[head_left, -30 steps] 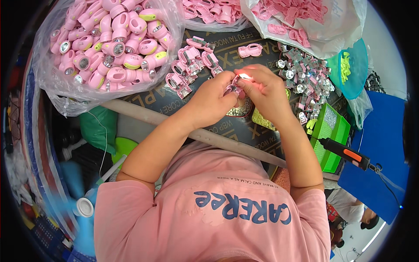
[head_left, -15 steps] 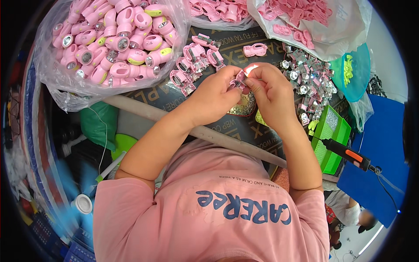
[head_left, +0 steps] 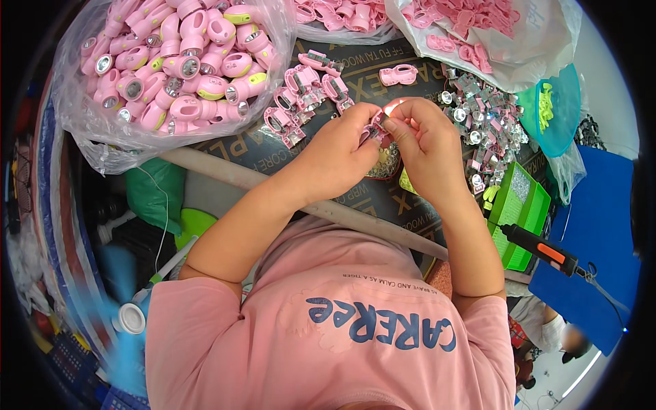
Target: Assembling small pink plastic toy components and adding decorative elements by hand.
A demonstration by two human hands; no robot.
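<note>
My left hand [head_left: 342, 156] and my right hand [head_left: 432, 152] meet above the dark board. Between their fingertips is a partly assembled pink flashlight [head_left: 371, 131], largely covered by the fingers. A bright glow shows at its far end, beside my right index finger. Both hands are closed on it, thumbs pressing from the near side. Just below them sits a round container of small metal parts [head_left: 387, 164], half hidden by my left hand. To the left lie several open flashlight halves [head_left: 301, 92] with parts in them. A single pink shell half [head_left: 398, 75] lies beyond my hands.
A clear bag of finished pink flashlights [head_left: 184, 61] fills the far left. A white bag of pink shells [head_left: 471, 34] stands far right. Loose reflector assemblies [head_left: 482, 113] are heaped right, near a teal bowl [head_left: 564, 113], a green tray [head_left: 502, 236] and a hanging electric screwdriver [head_left: 540, 247].
Both hands stay in nearly the same place, with slight shifts of the fingers and thumbs around the flashlight. The screwdriver has swung a little down.
</note>
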